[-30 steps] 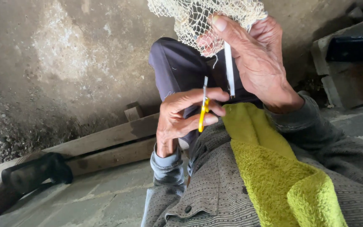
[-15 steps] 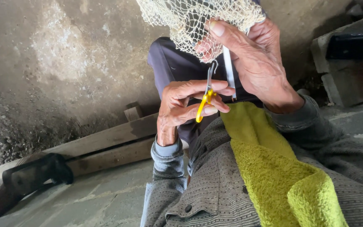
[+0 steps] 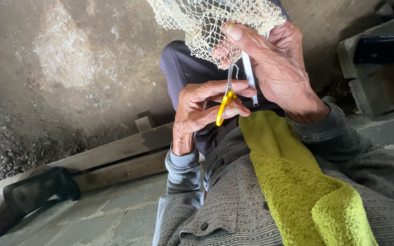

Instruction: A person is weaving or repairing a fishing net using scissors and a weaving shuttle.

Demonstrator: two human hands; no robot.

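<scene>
Cream netting (image 3: 206,23) is gripped at the top of the head view by the right hand (image 3: 277,68), closed on it and a white stick (image 3: 250,75). Yellow-handled snips (image 3: 225,98) are pinched in the closed left hand (image 3: 201,111), tips just below the mesh. Only the loose thread end should be clipped, the netting being kept taut.

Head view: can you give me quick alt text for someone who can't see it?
A person's left hand holds small yellow snips with the blades pointing up at a cream net. The right hand bunches the net and also holds a thin white stick. A green towel lies over the person's grey sweater, above a stone floor with wooden planks.
</scene>
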